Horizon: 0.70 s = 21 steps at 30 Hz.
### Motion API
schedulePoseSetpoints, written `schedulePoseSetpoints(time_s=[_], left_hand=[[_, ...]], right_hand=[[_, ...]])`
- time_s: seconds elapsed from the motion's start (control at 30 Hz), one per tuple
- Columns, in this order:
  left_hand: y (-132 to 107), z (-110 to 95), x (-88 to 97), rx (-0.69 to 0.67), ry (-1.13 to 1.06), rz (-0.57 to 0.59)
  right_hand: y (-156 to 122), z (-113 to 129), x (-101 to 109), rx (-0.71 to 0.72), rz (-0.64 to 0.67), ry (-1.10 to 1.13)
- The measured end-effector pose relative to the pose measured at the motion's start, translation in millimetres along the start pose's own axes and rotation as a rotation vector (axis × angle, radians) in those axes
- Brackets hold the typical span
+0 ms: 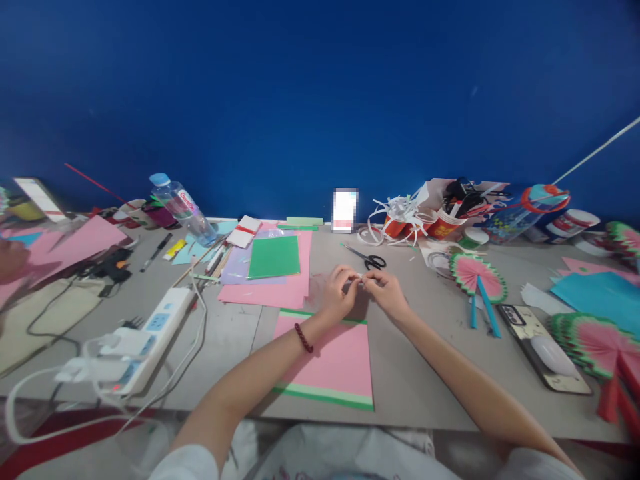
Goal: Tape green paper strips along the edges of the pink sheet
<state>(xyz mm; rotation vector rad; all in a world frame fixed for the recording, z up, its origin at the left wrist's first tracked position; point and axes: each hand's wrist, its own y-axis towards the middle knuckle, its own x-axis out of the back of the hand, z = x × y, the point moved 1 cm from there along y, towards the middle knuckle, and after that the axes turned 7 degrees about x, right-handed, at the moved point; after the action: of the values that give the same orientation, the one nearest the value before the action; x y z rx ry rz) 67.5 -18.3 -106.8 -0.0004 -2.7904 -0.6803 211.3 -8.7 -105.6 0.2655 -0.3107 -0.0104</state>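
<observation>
My left hand (343, 293) and my right hand (386, 292) meet above the table, both with fingers pinched together. Between the fingertips is a small whitish piece (360, 279), too small to name. Below my left forearm lies a pink sheet (335, 360) with green strips along its near and far edges. Just beyond my hands rest black-handled scissors (370, 260), untouched. A clear plastic film (319, 291) seems to lie left of my left hand.
Left are a power strip (163, 333) with white cables, a tilted water bottle (187, 210) and green paper (274, 257) on pink sheets. Right are paper fans (483, 277), a phone (520, 333) bearing a white mouse (553, 355), and cups (444, 227). Another person's hand (13, 259) shows far left.
</observation>
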Motion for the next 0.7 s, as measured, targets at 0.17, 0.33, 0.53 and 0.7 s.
schedulePoseSetpoints(time_s=[0.17, 0.33, 0.53, 0.7], left_hand=[[-1, 1, -1.1, -0.033, 0.017, -0.024], [-2, 1, -0.2, -0.084, 0.054, -0.032], [-3, 1, -1.4, -0.135, 0.058, -0.043], [-3, 1, -1.0, -0.124, 0.045, -0.045]], right_hand=[[-2, 11, -4, -0.111, 0.007, 0.128], [-5, 17, -6, -0.162, -0.025, 0.198], [-6, 12, -9, -0.125, -0.07, 0.24], [-7, 12, -13, -0.116, -0.085, 0.234]])
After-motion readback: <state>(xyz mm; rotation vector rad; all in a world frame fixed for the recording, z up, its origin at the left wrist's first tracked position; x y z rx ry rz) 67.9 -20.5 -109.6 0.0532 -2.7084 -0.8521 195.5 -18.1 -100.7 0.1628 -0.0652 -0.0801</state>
